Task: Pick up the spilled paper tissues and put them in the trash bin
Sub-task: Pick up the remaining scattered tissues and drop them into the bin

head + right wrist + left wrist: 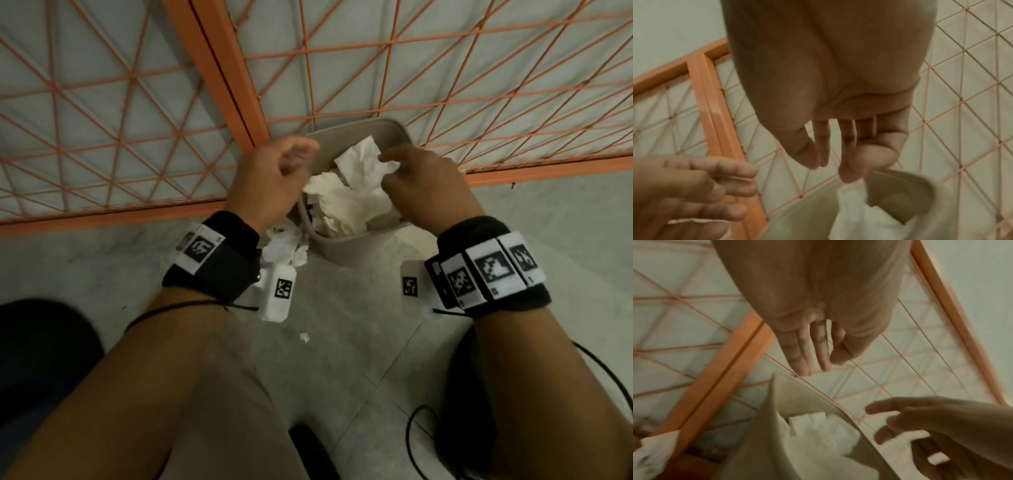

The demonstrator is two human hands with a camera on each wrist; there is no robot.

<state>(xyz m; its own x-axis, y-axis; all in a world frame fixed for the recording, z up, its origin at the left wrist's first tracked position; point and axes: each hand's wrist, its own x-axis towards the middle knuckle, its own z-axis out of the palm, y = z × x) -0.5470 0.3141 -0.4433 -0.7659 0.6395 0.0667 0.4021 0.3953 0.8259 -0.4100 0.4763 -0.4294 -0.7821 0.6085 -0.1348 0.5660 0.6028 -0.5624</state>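
Here both hands, left hand (pixel 274 178) and right hand (pixel 428 185), hover with released fingers above the tissue-filled trash bin (pixel 342 248).

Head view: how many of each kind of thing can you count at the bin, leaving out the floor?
Trash bin: 1
Tissue heap in it: 1
Hands: 2, left hand, right hand
Wrist straps: 2, left strap, right strap
Total: 6
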